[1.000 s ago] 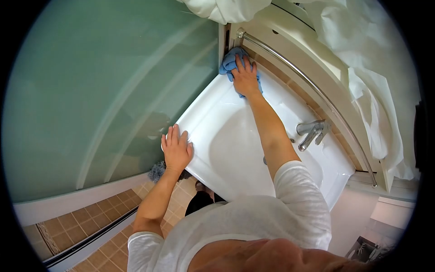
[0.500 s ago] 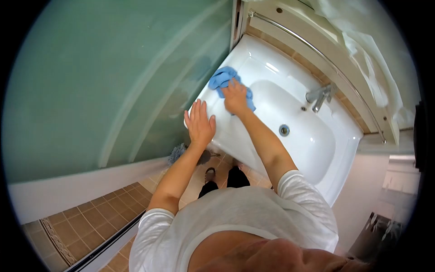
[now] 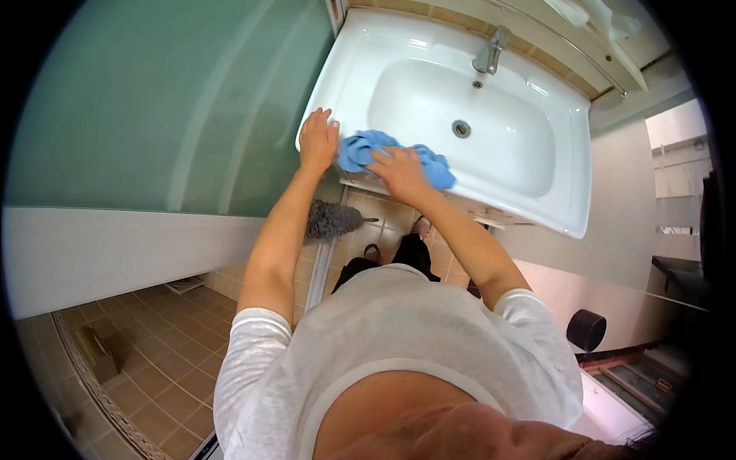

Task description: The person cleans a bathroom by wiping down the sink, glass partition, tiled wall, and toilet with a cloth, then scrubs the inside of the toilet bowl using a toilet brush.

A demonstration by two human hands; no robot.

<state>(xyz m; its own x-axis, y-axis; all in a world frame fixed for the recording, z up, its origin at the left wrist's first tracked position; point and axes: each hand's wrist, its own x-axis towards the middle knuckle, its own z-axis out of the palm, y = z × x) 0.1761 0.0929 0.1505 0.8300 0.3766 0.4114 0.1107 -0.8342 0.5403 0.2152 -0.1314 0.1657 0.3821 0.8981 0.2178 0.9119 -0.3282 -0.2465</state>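
A crumpled blue cleaning cloth [image 3: 435,165] lies along the front rim of the white washbasin [image 3: 563,207]. My right hand [image 3: 402,175] presses down on the cloth, fingers on its folds. Just left of it, my left hand [image 3: 317,142] rests on the basin's front left corner, holding nothing, its fingers bent a little but apart from the cloth. Behind the bowl stands a chrome tap [image 3: 491,55], with the drain [image 3: 461,129] in the bowl below it.
A frosted green glass panel [image 3: 138,107] borders the basin on the left. Under my left forearm is a grey fluffy duster [image 3: 333,220] near the tiled floor. A metal rail [image 3: 571,38] runs behind the basin. A dark round object [image 3: 586,330] is at the lower right.
My right hand and the cloth have moved from the basin's left side to its front rim. My left hand stays by the front left corner. The view has turned and shifted.
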